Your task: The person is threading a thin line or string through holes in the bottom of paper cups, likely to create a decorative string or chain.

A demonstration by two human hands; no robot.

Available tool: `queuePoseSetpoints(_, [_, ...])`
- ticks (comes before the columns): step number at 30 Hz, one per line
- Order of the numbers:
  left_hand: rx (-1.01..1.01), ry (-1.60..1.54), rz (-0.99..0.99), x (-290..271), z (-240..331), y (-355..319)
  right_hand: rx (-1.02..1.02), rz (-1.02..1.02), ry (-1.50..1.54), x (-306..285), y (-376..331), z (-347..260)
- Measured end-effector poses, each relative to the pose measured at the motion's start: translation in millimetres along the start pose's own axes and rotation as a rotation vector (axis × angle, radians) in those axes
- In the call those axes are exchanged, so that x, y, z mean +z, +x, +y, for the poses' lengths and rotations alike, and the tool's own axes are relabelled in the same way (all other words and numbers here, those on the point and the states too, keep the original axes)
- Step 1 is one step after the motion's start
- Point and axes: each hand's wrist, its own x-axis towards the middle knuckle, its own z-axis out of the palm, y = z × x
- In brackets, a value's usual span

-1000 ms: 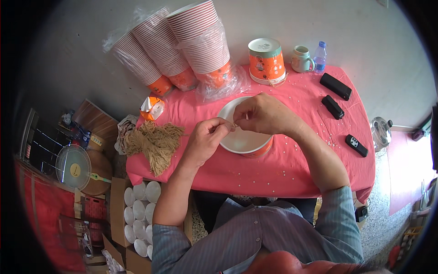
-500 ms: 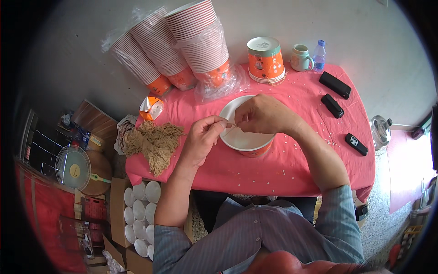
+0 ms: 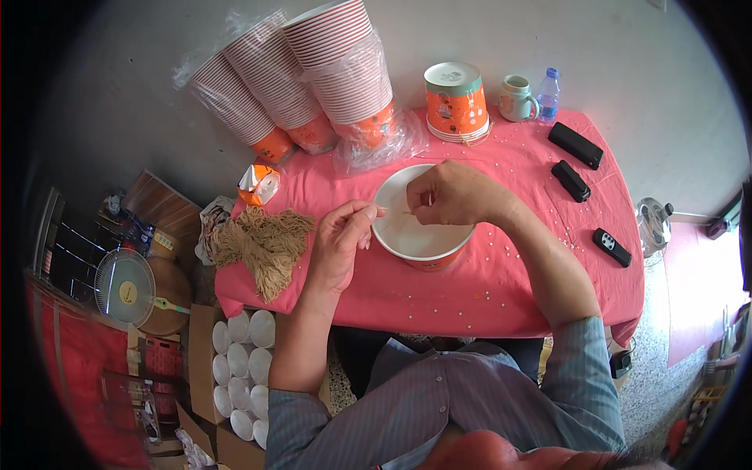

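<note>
A white paper bucket [image 3: 419,235] with an orange outside stands on the pink tablecloth [image 3: 486,290] in front of me. My left hand [image 3: 341,239] is at the bucket's left rim, thumb and forefinger pinched on a thin tan string. My right hand [image 3: 450,192] hovers over the bucket's far rim, fingers pinched on the other end of that string, which stretches short between the hands. A pile of tan strings [image 3: 262,243] lies left of my left hand.
Stacks of red-striped paper buckets [image 3: 313,78] in plastic lie at the back. A lidded orange bucket [image 3: 456,102], a mug [image 3: 517,98], a small bottle [image 3: 548,92] and three black devices [image 3: 576,145] sit to the right. Boxes of white cups [image 3: 239,360] stand below left.
The bucket has shifted slightly toward me and both hands have drawn apart a little, left hand now at the left rim, right hand still above the bucket.
</note>
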Motion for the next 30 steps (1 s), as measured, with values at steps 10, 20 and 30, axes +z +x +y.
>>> queuePoseSetpoints(10, [-0.019,-0.028,-0.036,-9.1,-6.1,-2.9,-0.076,0.084,-0.013,8.2,-1.3,-1.4])
queuePoseSetpoints(20, [0.014,-0.013,-0.008,-9.7,-11.3,-5.2,-0.084,0.027,0.037,14.9,2.9,-3.9])
queuePoseSetpoints(30, [0.073,-0.066,0.027,-14.5,-24.7,-8.0,-0.150,0.025,-0.015,16.8,5.2,5.7])
